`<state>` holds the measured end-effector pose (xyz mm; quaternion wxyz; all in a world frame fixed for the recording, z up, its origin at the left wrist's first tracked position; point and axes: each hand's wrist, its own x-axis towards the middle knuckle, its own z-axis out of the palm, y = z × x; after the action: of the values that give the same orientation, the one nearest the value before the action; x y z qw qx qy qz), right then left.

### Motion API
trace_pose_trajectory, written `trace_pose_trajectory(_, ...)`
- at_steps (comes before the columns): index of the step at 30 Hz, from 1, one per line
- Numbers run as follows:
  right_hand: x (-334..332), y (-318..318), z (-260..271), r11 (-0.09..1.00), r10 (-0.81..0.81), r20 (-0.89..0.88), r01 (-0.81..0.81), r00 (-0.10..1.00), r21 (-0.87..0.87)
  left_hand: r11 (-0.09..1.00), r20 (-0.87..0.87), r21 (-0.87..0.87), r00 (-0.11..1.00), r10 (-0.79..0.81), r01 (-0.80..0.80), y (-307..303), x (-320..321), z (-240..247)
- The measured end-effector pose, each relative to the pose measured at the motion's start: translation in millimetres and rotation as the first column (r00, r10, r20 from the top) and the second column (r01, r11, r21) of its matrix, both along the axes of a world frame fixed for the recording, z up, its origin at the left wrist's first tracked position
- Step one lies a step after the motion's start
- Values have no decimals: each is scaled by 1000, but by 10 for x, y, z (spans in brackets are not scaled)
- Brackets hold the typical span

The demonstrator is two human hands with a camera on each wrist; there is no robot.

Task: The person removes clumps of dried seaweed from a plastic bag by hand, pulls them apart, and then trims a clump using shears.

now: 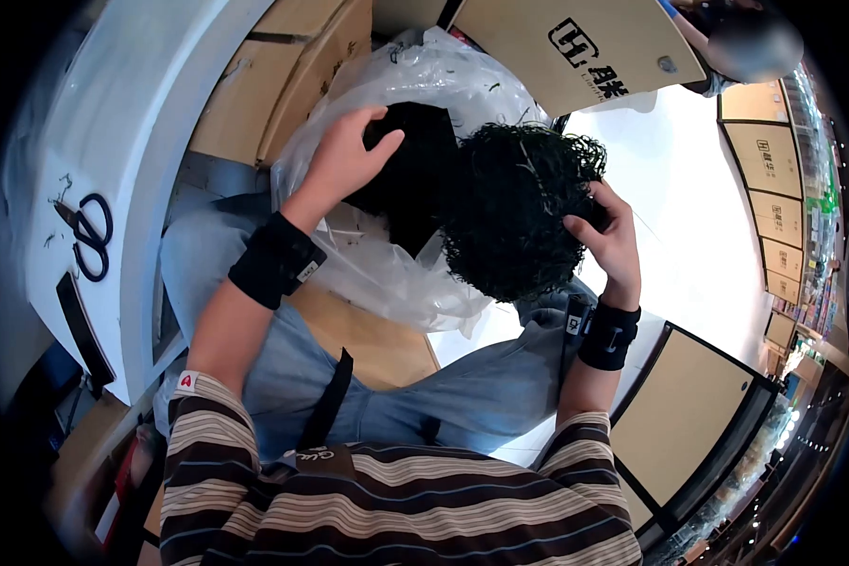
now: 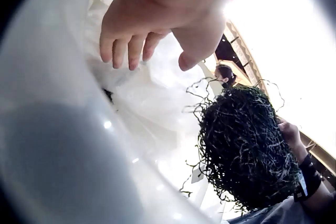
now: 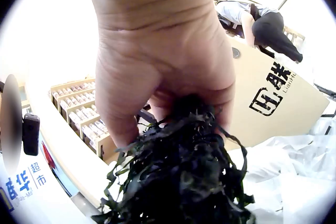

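Note:
A large clump of dark, curly shredded seaweed (image 1: 519, 212) hangs from my right hand (image 1: 613, 236). Thumb and fingers pinch its edge, and in the right wrist view the dark strands (image 3: 189, 182) spill down below the right hand (image 3: 168, 71). My left hand (image 1: 341, 160) hovers over a translucent plastic bag (image 1: 386, 283), its fingers relaxed and holding nothing. Inside that bag, beside the left fingers, lies a black mass (image 1: 405, 170). The left wrist view has the left hand (image 2: 163, 19) apart from the seaweed (image 2: 247, 150).
Scissors (image 1: 89, 236) and a black strip (image 1: 83, 325) lie on the white surface at left. Cardboard boxes (image 1: 302, 85) stand behind the bag. A tan panel with printed lettering (image 1: 575, 47) rises at the back, with another person (image 3: 262, 24) beyond it.

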<state>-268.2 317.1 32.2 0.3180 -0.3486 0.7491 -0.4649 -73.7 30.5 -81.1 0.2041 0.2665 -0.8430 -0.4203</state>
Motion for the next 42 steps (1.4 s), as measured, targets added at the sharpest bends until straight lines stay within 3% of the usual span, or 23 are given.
trace_pose_trajectory(2,40,-39,36,994,60,68,-53,996,-98,991,-69,-123,996,-53,44,26,-5,73)
trace_pose_trajectory(3,11,-14,7,992,79,93,-69,993,-102,981,-122,138,985,-122,139,65,-21,165)
trace_pose_trajectory(4,27,-56,0,992,79,92,-69,993,-104,892,-188,392,969,-161,224,140,12,221)
trace_pose_trajectory(5,80,-102,5,985,76,146,-52,986,-164,669,-285,675,946,-152,311,217,29,315)
trace_pose_trajectory(8,108,-180,73,971,101,195,-55,976,-232,624,-292,708,942,-167,330,345,94,418)
trace_pose_trajectory(9,147,-244,96,959,117,223,-52,968,-277,391,-374,842,925,-73,371,386,86,424)
trace_pose_trajectory(10,189,-303,91,948,143,255,-58,956,-313,391,-373,842,925,-73,371,429,136,417)
trace_pose_trajectory(12,199,-367,-1,944,132,307,-26,943,-329,249,-279,930,960,-8,272,411,103,574)
trace_pose_trajectory(14,238,-427,-38,951,45,388,79,921,-299,251,-293,924,956,-25,289,368,68,660)
trace_pose_trajectory(16,285,-494,-19,951,76,399,53,914,-303,204,-245,952,967,71,226,398,91,656)
trace_pose_trajectory(20,264,-542,-139,934,21,433,137,901,-330,189,-328,932,942,67,311,311,159,857)
trace_pose_trajectory(22,265,-609,-156,894,1,414,185,910,-409,365,-289,896,956,48,252,251,175,873)
trace_pose_trajectory(24,287,-644,-138,890,0,387,177,922,-421,422,-316,865,948,34,273,269,168,835)
trace_pose_trajectory(26,374,-675,-76,937,-70,354,183,933,-297,475,-342,830,940,18,293,253,180,858)
trace_pose_trajectory(28,350,-692,-89,939,-70,347,180,935,-295,248,-375,902,925,52,352,208,217,928)
trace_pose_trajectory(29,334,-690,-71,936,-56,361,174,931,-304,248,-375,902,925,52,352,173,234,913)
trace_pose_trajectory(31,337,-693,-29,935,-40,372,167,927,-313,148,-307,941,952,-4,305,111,265,862)
trace_pose_trajectory(34,366,-726,-21,932,25,340,101,940,-348,143,-271,948,957,-98,283,128,310,821)
trace_pose_trajectory(38,358,-730,-88,940,31,284,69,958,-334,174,-253,948,962,-99,268,175,328,866)
trace_pose_trajectory(42,306,-688,-36,923,102,239,-2,966,-384,119,-286,950,958,-38,288,150,375,848)
